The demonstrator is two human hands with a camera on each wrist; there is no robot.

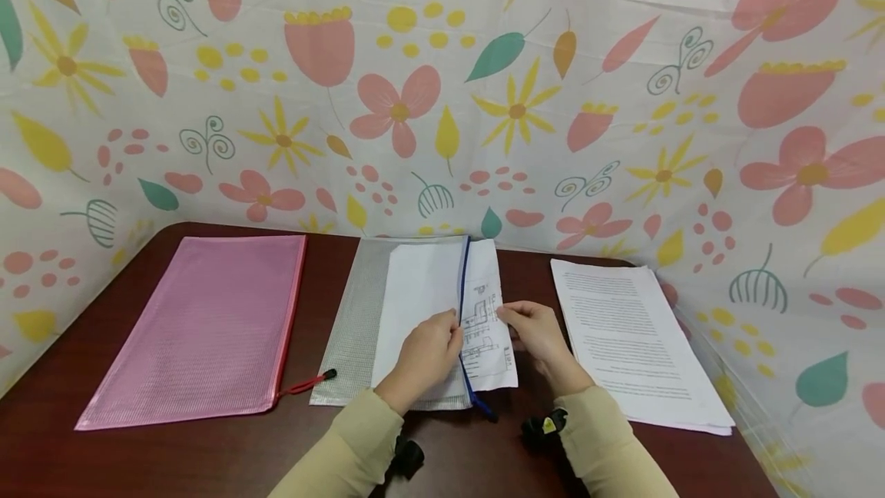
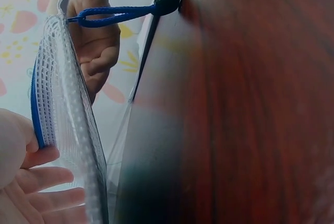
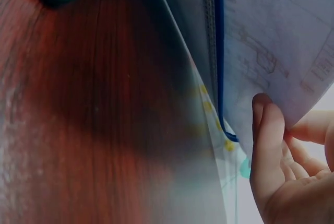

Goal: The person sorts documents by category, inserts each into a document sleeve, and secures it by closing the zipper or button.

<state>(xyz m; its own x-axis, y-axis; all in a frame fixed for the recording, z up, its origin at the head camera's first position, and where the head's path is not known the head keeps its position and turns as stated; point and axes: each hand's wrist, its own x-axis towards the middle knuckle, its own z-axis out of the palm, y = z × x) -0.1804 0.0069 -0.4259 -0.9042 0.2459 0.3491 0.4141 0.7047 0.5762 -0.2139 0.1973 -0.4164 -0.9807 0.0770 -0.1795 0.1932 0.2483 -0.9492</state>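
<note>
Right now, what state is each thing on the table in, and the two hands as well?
Clear mesh pouch: open along its blue edge
Drawing sheet: partly inside, partly sticking out
Pink pouch: lying flat; zipped or not, I can't tell
Paper stack: lying loose, printed side up
Left hand: gripping the blue edge
Right hand: pinching the sheet's outer edge

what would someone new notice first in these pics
Probably the bold flowered backdrop behind the table, then the pink pouch at the left. In the middle, the person's right grip pinches a sheet with drawings that sticks out past the blue edge of a clear mesh pouch.
</note>
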